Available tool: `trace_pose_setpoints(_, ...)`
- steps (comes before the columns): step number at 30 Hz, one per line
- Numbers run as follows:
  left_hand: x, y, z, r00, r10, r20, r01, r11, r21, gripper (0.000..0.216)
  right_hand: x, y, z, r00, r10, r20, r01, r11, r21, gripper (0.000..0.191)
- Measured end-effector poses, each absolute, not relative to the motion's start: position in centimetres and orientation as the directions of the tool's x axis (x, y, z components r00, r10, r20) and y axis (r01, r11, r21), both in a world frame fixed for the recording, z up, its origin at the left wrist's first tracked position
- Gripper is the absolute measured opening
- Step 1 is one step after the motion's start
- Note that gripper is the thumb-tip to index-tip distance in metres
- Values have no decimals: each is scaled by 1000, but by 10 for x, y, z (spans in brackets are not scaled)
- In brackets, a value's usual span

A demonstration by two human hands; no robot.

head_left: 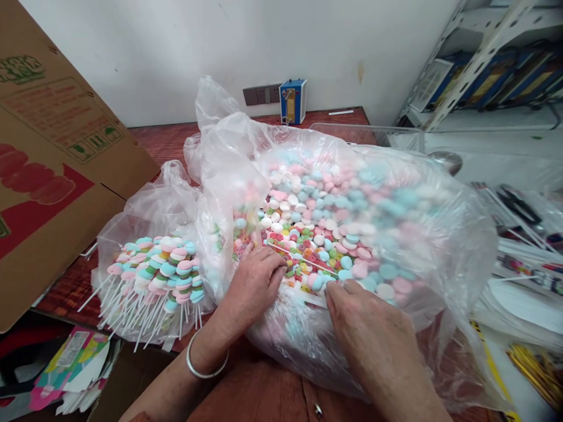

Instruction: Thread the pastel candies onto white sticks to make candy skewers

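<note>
Inside the cloudy bag [224, 146], blurry candies [391, 199]

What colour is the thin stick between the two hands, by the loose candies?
The stick is white; the head view, the only one, shows it.

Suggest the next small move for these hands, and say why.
Perhaps the right hand should pinch a loose candy and bring it to the thin white stick. That stick looks bare, candies lie close to that hand, and the candy skewers at the left carry stacked pieces. Whether either hand grips the stick is unclear.
</note>
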State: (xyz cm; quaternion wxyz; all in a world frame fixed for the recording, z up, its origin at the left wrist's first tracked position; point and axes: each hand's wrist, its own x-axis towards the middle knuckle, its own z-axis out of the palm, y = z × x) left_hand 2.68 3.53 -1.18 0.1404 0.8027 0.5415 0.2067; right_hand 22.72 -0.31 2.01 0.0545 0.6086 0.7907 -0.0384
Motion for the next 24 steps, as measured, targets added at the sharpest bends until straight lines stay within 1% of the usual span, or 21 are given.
trace_pose_setpoints(4,33,38,-11,314,930,193,873,-363,325,11,218,1,27,-264,955,-135,963,270,27,20)
trace_pose_setpoints(5,34,39,-12,314,929,197,881,-362,303,9,216,2,26,-265,956,-128,962,271,26,21)
trace_pose_setpoints(7,36,41,-14,305,929,208,889,-356,287,12,213,3,22,-271,957,-103,961,275,19,21)
trace_pose_setpoints(9,37,44,-17,288,933,213,892,-343,294,17,211,4,16,-271,959,-79,962,272,12,21)
trace_pose_setpoints(11,37,45,-19,271,937,218,894,-329,304,16,212,3,10,-266,962,-69,964,266,2,19)
trace_pose_setpoints(14,36,47,-22,272,937,218,889,-331,316,13,215,1,7,-255,964,-76,967,255,-7,17)
trace_pose_setpoints(19,35,47,-22,272,938,213,879,-333,341,14,216,2,10,-243,967,-81,970,243,-9,17)
trace_pose_setpoints(24,34,47,-24,259,939,226,867,-329,374,14,209,10,9,-243,964,-109,969,238,-62,19)
